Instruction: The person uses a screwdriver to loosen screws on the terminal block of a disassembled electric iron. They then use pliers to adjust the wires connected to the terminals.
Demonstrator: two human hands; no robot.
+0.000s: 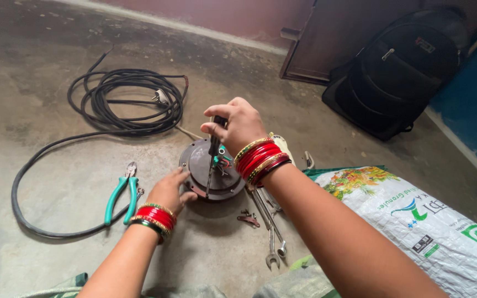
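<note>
Concrete floor (45,110) bears motor housing (194,165), cable (106,105), pliers (121,193), spanners (271,226), backpack (398,72).

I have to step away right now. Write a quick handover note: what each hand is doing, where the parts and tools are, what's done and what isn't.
Right hand: grips a screwdriver upright, tip down on the round motor housing.
Left hand: rests on the housing's left edge, steadying it.
Around it: green-handled pliers to the left, spanners and small loose parts to the right, coiled black cable behind.
Done: some small parts already lie loose on the floor.
Left: housing not opened; screwdriver work unfinished.
</note>
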